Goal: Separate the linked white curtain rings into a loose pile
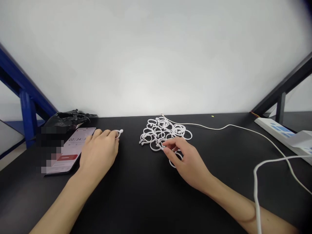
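A pile of several white plastic rings [163, 131] lies on the black table [136, 195] near its far edge. My right hand [186, 161] rests at the pile's near side, thumb and fingers pinched on a ring at the edge. My left hand [99, 150] lies palm down to the left, its fingers curled round a single white ring [119, 132] that sticks out past the fingertips, apart from the pile.
A phone [73, 146] showing a timer lies under my left hand's side. A black crumpled bag [68, 117] sits behind it. A white cable [243, 130] runs right toward a power strip [285, 133]. A white wall stands close behind the table.
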The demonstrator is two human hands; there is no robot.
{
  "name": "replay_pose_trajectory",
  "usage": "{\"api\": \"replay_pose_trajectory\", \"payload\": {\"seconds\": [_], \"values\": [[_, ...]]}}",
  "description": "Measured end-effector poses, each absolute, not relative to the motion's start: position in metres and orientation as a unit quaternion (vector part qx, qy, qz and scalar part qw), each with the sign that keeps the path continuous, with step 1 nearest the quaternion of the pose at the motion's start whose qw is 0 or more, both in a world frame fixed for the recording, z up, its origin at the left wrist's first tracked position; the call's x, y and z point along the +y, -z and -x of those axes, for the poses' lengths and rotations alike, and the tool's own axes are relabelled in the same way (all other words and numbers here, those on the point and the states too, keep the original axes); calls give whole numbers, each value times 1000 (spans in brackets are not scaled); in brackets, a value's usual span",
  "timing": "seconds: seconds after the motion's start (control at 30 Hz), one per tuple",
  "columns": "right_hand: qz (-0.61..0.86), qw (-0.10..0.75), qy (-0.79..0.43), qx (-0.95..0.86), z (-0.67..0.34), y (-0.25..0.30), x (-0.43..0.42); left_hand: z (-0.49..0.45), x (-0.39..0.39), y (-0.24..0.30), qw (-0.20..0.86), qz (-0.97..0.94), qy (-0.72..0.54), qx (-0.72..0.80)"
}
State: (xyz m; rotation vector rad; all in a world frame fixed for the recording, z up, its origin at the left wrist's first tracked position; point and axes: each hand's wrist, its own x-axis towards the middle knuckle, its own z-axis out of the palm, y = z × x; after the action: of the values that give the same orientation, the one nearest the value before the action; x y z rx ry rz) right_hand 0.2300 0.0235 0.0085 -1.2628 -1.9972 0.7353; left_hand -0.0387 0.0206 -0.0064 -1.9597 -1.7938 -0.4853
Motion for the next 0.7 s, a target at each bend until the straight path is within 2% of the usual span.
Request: {"api": "replay_pose_trajectory", "payload": {"seconds": [0.13, 0.33, 0.5, 0.7], "values": [[469, 327, -261, -778, -229, -8, 23, 24, 18, 10, 229, 716, 187, -632], [470, 324, -246, -784, -228, -7, 24, -9, 25, 20, 103, 814, 214, -530], [467, 319, -249, -786, -228, -8, 24, -7, 29, 24, 71, 817, 217, -529], [450, 302, -211, -813, -227, -5, 22, -8, 24, 17, 45, 829, 280, -482]]}}
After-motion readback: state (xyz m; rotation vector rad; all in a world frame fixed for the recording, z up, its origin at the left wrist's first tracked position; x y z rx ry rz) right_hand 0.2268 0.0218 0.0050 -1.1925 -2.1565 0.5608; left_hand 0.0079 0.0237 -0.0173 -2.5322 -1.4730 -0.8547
